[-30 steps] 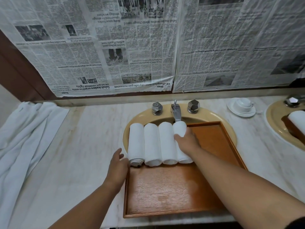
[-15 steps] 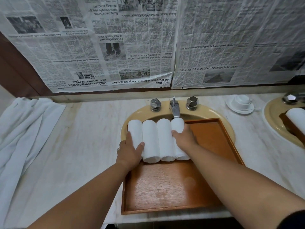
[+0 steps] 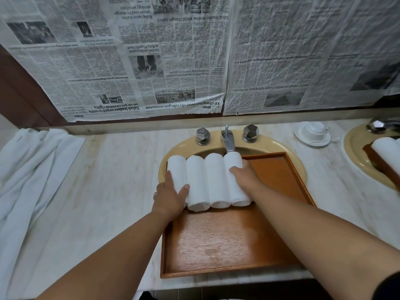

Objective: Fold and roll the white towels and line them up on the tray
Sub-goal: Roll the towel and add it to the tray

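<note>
Four white rolled terry towels lie side by side, touching, between the two hands, their length running away from the person. They sit at the far left end of a brown rectangular wooden tray, whose bare floor stretches beneath both forearms and out past the right hand.

The left hand rests on the leftmost roll: its fingers lie straight along the roll's outer side and the thumb spreads across the top toward the next roll. The right hand grips the rightmost roll, fingers bent over its top. The hands are apart, with the two middle rolls between them.

The tray lies across a beige oval sink. Just beyond the fingertips stand a metal tap and two faceted metal knobs. A pale marble counter spreads to either side. Well left of the left hand lies a heap of loose white cloth. Beyond and right of the right hand sits a white cup on a saucer, then a second beige sink. Newspaper sheets cover the wall ahead.
</note>
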